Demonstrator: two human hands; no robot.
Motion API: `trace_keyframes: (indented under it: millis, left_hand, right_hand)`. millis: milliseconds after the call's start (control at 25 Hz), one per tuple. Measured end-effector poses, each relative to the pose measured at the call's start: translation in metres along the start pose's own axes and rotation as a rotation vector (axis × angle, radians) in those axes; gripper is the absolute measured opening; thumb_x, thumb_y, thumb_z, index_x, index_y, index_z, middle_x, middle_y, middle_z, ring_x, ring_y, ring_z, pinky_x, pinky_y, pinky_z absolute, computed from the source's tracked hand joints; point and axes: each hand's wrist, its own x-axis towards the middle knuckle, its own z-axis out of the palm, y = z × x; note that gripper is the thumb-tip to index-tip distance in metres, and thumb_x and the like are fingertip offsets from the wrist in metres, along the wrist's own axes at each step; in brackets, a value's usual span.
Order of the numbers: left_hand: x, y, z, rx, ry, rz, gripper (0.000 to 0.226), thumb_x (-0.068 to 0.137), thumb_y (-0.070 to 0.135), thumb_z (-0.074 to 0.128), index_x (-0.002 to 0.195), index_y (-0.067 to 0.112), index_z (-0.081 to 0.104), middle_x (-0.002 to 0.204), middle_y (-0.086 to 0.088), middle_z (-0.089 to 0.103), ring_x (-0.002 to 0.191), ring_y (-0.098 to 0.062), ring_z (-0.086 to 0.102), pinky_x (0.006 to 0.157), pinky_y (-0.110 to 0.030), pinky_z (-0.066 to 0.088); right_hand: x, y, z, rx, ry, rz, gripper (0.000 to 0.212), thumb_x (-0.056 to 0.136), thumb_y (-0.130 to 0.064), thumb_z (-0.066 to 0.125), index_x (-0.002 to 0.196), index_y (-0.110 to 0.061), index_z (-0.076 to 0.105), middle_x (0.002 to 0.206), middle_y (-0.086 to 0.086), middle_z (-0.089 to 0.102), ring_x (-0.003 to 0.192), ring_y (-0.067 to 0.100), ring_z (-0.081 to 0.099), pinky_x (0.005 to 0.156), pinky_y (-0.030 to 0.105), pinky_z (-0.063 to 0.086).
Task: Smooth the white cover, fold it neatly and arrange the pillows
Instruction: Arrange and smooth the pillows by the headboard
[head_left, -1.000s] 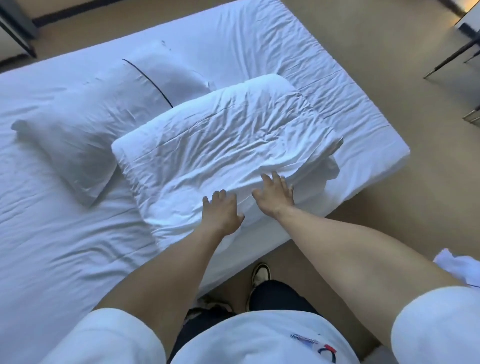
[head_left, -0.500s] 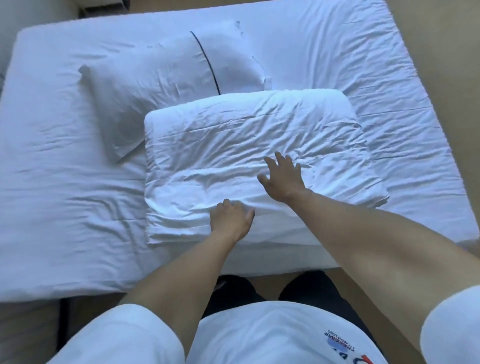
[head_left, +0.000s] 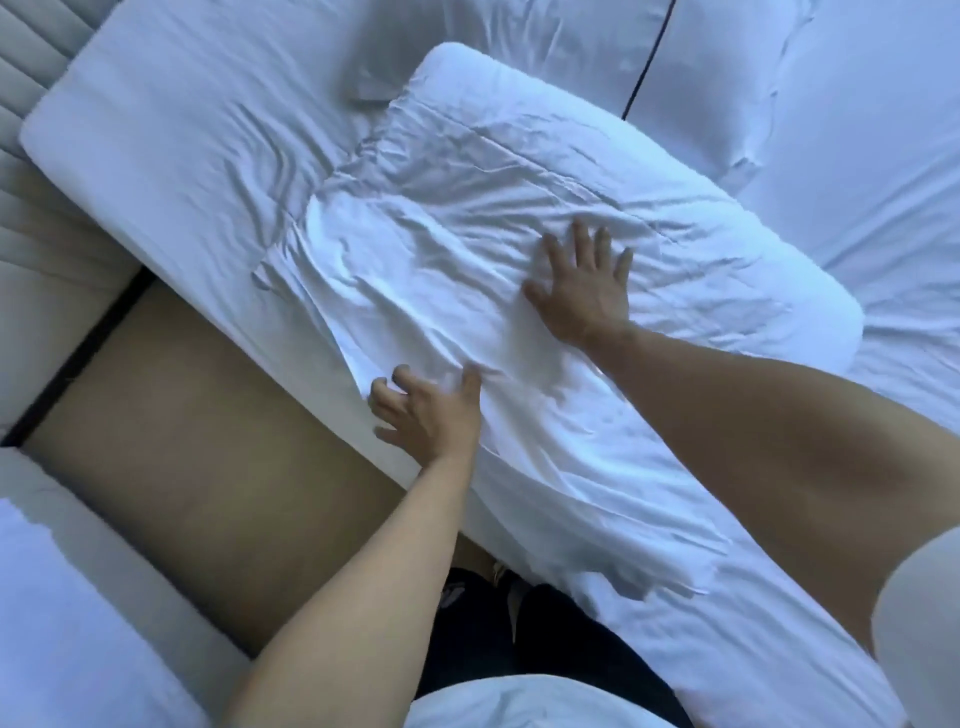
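Note:
The white cover (head_left: 467, 208) lies folded into a thick, creased rectangle on the bed (head_left: 182, 119), near its edge. My right hand (head_left: 582, 283) rests flat on top of the cover, fingers spread. At the cover's near edge, beside the mattress side, my left hand (head_left: 428, 408) presses down with loosely curled fingers. A white pillow (head_left: 571, 47) with a thin dark line lies behind the cover, partly cut off by the top of the frame.
Tan floor (head_left: 208, 441) runs along the left of the bed. A pale padded surface (head_left: 36, 218) stands at far left, and another white-covered bed corner (head_left: 62, 623) fills the lower left. My dark trousers and shoes show below.
My view has swung, so the bed now runs diagonally. My right hand has slid farther onto the cover and flattened. My left hand stays at the near edge.

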Motion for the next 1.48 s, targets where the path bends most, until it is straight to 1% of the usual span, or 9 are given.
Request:
trace_keyframes:
  millis: [160, 280, 400, 560, 760, 840, 960, 1240, 1480]
  left_hand:
    - [0.007, 0.015, 0.008, -0.134, -0.017, -0.280, 0.120, 0.077, 0.060, 0.074, 0.157, 0.000, 0.007, 0.164, -0.021, 0.000, 0.154, -0.037, -0.002, 0.112, -0.075, 0.008]
    - [0.015, 0.033, 0.020, 0.007, 0.096, -0.072, 0.103, 0.084, 0.042, 0.067, 0.158, -0.004, 0.012, 0.165, -0.029, -0.001, 0.154, -0.043, -0.009, 0.112, -0.075, -0.001]
    - [0.022, 0.028, 0.042, -0.073, 0.058, -0.233, 0.111, 0.086, 0.070, 0.049, 0.160, 0.006, -0.002, 0.165, -0.030, -0.008, 0.152, -0.046, -0.016, 0.113, -0.075, -0.004]
    - [0.025, 0.004, 0.070, -0.429, -0.345, -0.728, 0.154, 0.054, 0.103, 0.045, 0.157, 0.009, -0.020, 0.167, -0.021, -0.013, 0.154, -0.041, -0.009, 0.118, -0.070, 0.005]
    - [0.039, 0.022, 0.078, -0.231, -0.174, -0.454, 0.129, 0.083, 0.081, 0.049, 0.155, -0.005, -0.014, 0.167, -0.021, -0.013, 0.155, -0.037, -0.010, 0.115, -0.074, 0.008]
    - [0.041, 0.038, 0.081, -0.277, -0.209, -0.488, 0.117, 0.088, 0.065, 0.050, 0.155, 0.000, -0.019, 0.167, -0.019, -0.018, 0.155, -0.037, -0.011, 0.116, -0.072, 0.007]
    - [0.063, 0.048, 0.094, -0.444, -0.334, -0.679, 0.122, 0.082, 0.074, 0.047, 0.155, 0.011, -0.028, 0.166, -0.009, -0.027, 0.155, -0.033, -0.015, 0.118, -0.070, 0.002]
    - [0.082, 0.043, 0.129, -0.519, -0.412, -0.690, 0.157, 0.058, 0.093, 0.059, 0.152, 0.006, -0.032, 0.162, -0.007, -0.036, 0.153, -0.032, -0.023, 0.121, -0.062, -0.003]
    - [0.069, 0.036, 0.137, -0.589, -0.197, -0.688, 0.164, 0.049, 0.082, 0.079, 0.157, 0.013, -0.023, 0.169, -0.009, -0.010, 0.156, -0.028, -0.002, 0.120, -0.065, 0.009]
  right_hand:
    - [0.033, 0.020, -0.004, -0.144, 0.017, -0.023, 0.091, 0.085, -0.084, 0.033, 0.160, -0.042, 0.003, 0.170, 0.011, -0.016, 0.154, 0.042, -0.019, 0.118, 0.069, -0.011]
    - [0.053, 0.028, -0.009, -0.148, 0.067, 0.001, 0.102, 0.075, -0.093, 0.031, 0.159, -0.044, -0.001, 0.169, 0.015, -0.016, 0.152, 0.047, -0.018, 0.116, 0.073, -0.008]
    - [0.071, 0.034, -0.002, -0.109, 0.128, -0.007, 0.111, 0.071, -0.097, 0.034, 0.160, -0.042, -0.004, 0.169, 0.016, -0.015, 0.153, 0.046, -0.015, 0.118, 0.070, -0.007]
    - [0.077, 0.047, 0.018, -0.020, 0.159, 0.024, 0.128, 0.067, -0.096, 0.045, 0.161, -0.029, -0.009, 0.167, 0.026, -0.008, 0.155, 0.042, -0.007, 0.125, 0.059, -0.003]
    - [0.095, 0.054, 0.011, 0.003, 0.234, 0.003, 0.132, 0.066, -0.097, 0.047, 0.161, -0.019, -0.001, 0.167, 0.028, -0.003, 0.156, 0.041, -0.001, 0.127, 0.053, 0.003]
    - [0.115, 0.067, 0.003, 0.008, 0.342, 0.073, 0.130, 0.067, -0.098, 0.043, 0.162, -0.018, 0.003, 0.167, 0.027, 0.000, 0.156, 0.041, -0.002, 0.125, 0.057, 0.000]
    - [0.136, 0.080, 0.023, 0.028, 0.370, 0.161, 0.131, 0.068, -0.095, 0.044, 0.162, -0.012, 0.005, 0.165, 0.032, 0.007, 0.155, 0.045, 0.004, 0.124, 0.062, 0.001]
    - [0.154, 0.092, 0.084, 0.051, 0.344, 0.160, 0.123, 0.080, -0.087, 0.040, 0.161, -0.003, 0.001, 0.167, 0.027, 0.008, 0.156, 0.038, 0.006, 0.126, 0.053, 0.001]
    - [0.148, 0.099, 0.076, 0.160, 0.367, 0.124, 0.117, 0.083, -0.082, 0.045, 0.160, -0.001, 0.009, 0.167, 0.018, 0.018, 0.156, 0.028, 0.013, 0.128, 0.044, 0.001]
